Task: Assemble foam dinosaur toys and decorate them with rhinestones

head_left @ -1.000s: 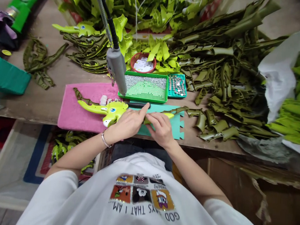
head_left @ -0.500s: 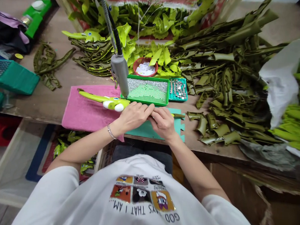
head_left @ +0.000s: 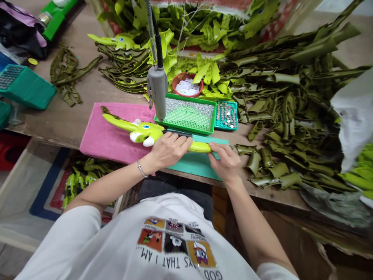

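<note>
Lime-green toy (head_left: 157, 133) stretches left to right on the near side of the green tray (head_left: 189, 128), the left hand (head_left: 170, 149) gripping its middle, nearer the head (head_left: 142, 130), the right hand (head_left: 225, 159) holding its other end.

I hold a lime-green toy (head_left: 157, 133) stretched sideways over the pink cloth (head_left: 103, 143), its long curved prong pointing left, blue eye facing up, rounded white parts toward me; a dark olive strip (head_left: 104, 109) shows behind the prong's tip.
</note>
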A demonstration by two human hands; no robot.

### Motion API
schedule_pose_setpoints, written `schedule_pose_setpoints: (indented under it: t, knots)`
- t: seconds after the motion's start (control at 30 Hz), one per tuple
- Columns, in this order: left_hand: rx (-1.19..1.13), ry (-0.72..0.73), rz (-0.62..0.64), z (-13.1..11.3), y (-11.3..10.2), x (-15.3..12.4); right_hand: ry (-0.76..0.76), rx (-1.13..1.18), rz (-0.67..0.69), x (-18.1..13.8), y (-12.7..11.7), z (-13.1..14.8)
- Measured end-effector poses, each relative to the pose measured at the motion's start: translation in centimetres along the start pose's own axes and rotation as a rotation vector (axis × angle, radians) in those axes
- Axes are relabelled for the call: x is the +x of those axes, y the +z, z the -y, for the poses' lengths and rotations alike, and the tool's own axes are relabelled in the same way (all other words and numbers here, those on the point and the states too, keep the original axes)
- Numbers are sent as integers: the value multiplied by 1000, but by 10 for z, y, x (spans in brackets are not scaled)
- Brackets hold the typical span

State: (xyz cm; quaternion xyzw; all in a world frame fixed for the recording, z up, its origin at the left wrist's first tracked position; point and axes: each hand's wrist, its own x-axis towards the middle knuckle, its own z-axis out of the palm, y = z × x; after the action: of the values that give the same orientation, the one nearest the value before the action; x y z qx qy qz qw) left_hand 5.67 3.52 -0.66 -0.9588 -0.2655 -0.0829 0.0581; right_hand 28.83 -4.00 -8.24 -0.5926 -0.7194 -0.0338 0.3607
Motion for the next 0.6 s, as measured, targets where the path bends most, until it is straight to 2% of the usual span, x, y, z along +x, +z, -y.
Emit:
schedule_pose_setpoints:
  t: [0.2, 0.27, 0.33, 0.4, 0.47, 0.53, 0.6]
  knots:
    - [-104, -113, 83, -26, 18, -12, -35, 23, 34, -8, 4, -4]
    - [-159, -112, 73, -32, 24, -25, -98, 32, 57, -9, 3, -5]
    - [-229, -89, 31, -28, 24, -45, -162, 33, 91, -9, -3, -4]
    - [-268, -133, -5, -12, 18, -70, -195, 20, 133, -5, -11, 4]
    - [-230, -318, -1, 15, 9, -96, -208, 15, 183, 0, -16, 16]
    - [-153, -482, 85, 45, 2, -116, -231, 30, 249, 7, -13, 31]
    - [-119, -497, 167, 69, 0, -128, -267, 50, 329, 14, -4, 43]
